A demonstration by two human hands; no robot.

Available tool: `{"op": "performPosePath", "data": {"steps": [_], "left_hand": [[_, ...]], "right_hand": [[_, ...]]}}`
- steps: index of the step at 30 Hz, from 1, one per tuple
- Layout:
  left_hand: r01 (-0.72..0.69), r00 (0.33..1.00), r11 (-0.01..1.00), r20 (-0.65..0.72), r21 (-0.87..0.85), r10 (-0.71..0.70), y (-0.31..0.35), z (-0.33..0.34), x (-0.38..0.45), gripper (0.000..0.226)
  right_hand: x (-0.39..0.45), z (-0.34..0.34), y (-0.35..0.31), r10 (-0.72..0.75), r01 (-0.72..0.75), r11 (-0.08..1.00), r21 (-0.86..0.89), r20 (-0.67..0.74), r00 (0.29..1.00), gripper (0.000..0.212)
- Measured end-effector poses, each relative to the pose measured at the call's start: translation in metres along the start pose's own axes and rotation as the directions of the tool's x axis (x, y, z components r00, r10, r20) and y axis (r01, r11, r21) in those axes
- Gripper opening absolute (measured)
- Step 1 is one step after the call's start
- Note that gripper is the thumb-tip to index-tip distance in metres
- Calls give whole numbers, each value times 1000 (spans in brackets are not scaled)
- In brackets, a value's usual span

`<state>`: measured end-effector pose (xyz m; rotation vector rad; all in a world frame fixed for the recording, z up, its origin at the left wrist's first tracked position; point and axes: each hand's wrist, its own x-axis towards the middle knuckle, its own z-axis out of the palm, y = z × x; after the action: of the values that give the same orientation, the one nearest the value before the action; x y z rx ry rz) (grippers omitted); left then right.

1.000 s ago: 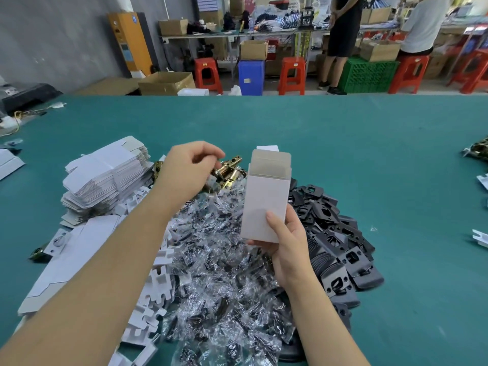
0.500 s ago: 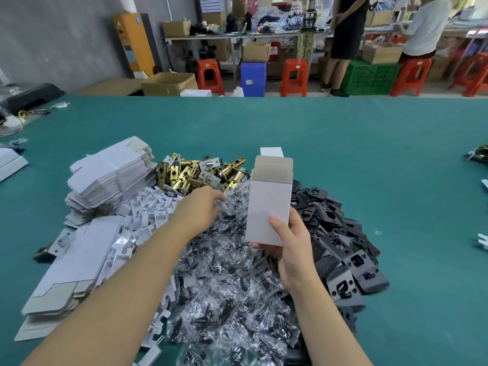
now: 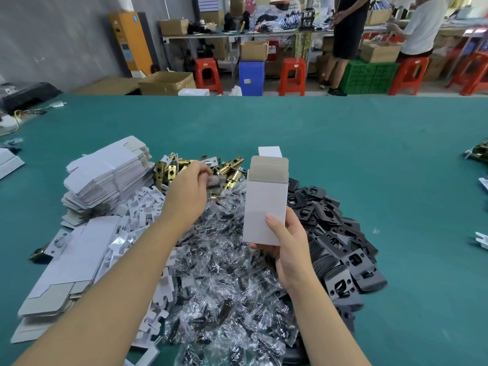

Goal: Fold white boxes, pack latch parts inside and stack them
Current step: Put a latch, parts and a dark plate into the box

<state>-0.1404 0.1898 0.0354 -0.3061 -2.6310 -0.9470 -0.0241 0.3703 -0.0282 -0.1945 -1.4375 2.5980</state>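
Two hands work over the green table (image 3: pixel 343 143). The right hand (image 3: pixel 289 249) grips an upright white cardboard box (image 3: pixel 265 210) by its lower end, thumb across the near face, with the open mouth and raised flap at the top. The box's long axis stands nearly vertical, tilted slightly away.

The left hand (image 3: pixel 188 192) is over the far heap of brass latch bolts (image 3: pixel 229 169), just left of the box mouth. Its fingers are curled around something blurred and pale; whether that is a latch part or a small white piece I cannot tell.

Whatever the left hand carries has to travel right and slightly up to reach the box opening, which is near it and faces upward and away. The left hand is plainly the nearer one to both the brass heap and the mouth, so I judge the right hand need only keep the box steady while a part goes in end first.

Nearer, a pile of clear plastic screw packets (image 3: pixel 224 273) fills the centre, black strike plates (image 3: pixel 338 233) lie right, and flat white box blanks (image 3: pixel 105 175) are stacked left.
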Motion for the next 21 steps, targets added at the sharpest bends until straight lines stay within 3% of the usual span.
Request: {"op": "performPosePath", "data": {"steps": [3,6,10,12,15,21], "left_hand": [[109,994,969,11,-221,-109,13,-16,0,22],[200,980,868,89,-454,-179,24,-33,-2,18],[192,980,752,161,-631,-115,40,-50,-6,15],[94,992,802,127,-590,-24,51,-55,-7,19],[-112,984,919,88,-377,156,67,-55,-9,21],[-303,943,949,118,-86,312,87,-45,-15,8]], "right_hand": [[0,1,1,8,-8,1000,-14,4,1000,40],[0,1,1,3,-3,999,-43,18,1000,35],[-1,1,1,-17,21,995,-95,45,999,34],[-2,3,2,-26,34,993,-117,70,997,34],[-4,5,1,-31,48,988,-144,118,993,32],[-5,5,1,-43,67,984,-165,144,989,37]]}}
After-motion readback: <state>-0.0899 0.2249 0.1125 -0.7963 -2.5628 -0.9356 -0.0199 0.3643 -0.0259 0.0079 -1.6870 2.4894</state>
